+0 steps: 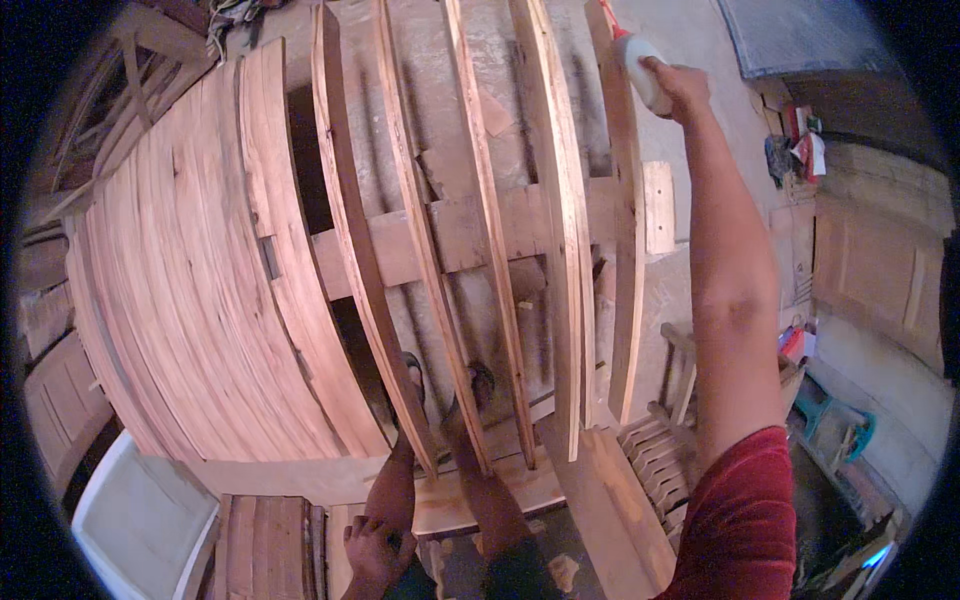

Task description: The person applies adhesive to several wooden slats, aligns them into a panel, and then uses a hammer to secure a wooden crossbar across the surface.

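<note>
Evidently, the right hand (682, 90) gripped the bottle (643, 72), its red nozzle (617, 29) by the far end of the rightmost board (628, 250). Left hand (379, 548) lay by the legs (492, 505), seemingly curled; contents could not be told.

The person is wearing a dark-red, plain short sleeve (745, 505), its hem ending above the right elbow; dark shorts (522, 574) are covering the thighs, dark sandals (411, 361) the feet.

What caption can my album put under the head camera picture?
Right hand holding a pale, red-tipped bottle by a long wooden board, left hand down low.
</note>
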The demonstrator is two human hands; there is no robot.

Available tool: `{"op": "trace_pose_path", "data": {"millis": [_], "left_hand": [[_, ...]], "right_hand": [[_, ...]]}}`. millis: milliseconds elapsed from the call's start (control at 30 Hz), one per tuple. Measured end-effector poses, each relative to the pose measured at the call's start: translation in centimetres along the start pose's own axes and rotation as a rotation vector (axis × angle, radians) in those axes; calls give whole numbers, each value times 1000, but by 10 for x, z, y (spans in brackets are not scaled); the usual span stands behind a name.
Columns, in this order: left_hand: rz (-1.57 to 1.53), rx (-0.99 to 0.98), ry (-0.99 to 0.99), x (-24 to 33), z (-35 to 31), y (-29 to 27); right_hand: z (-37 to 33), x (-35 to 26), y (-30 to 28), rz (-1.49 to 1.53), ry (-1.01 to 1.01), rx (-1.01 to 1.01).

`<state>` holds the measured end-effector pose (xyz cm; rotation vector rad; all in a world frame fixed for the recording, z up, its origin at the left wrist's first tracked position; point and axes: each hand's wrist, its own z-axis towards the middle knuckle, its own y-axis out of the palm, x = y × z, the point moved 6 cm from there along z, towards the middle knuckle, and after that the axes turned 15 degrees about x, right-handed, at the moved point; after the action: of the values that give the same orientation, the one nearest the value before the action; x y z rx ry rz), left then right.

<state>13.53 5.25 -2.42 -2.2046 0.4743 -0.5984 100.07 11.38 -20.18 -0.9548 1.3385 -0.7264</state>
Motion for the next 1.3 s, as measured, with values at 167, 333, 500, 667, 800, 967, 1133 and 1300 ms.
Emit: {"op": "trace_pose_path", "data": {"millis": [167,333,500,667,800,967,1133,1300], "left_hand": [[13,-47,9,3,-2,13],[108,-161,62,2,-6,25],[158,-239,69,22,2,21],[201,-246,91,11,-5,29],[215,-255,143,6,-11,41],[221,-260,185,6,-17,52],[258,-219,193,-3,-24,61],[265,-215,207,-3,-22,60]], "right_hand": [[-41,14,-29,24,62,3],[-91,31,-61,-5,36,13],[-121,73,-78,59,124,51],[-174,83,-96,43,147,19],[-196,116,-111,-3,139,33],[-234,141,-127,26,209,21],[-267,160,-142,51,205,-23],[-299,182,-158,88,207,-12]]}}
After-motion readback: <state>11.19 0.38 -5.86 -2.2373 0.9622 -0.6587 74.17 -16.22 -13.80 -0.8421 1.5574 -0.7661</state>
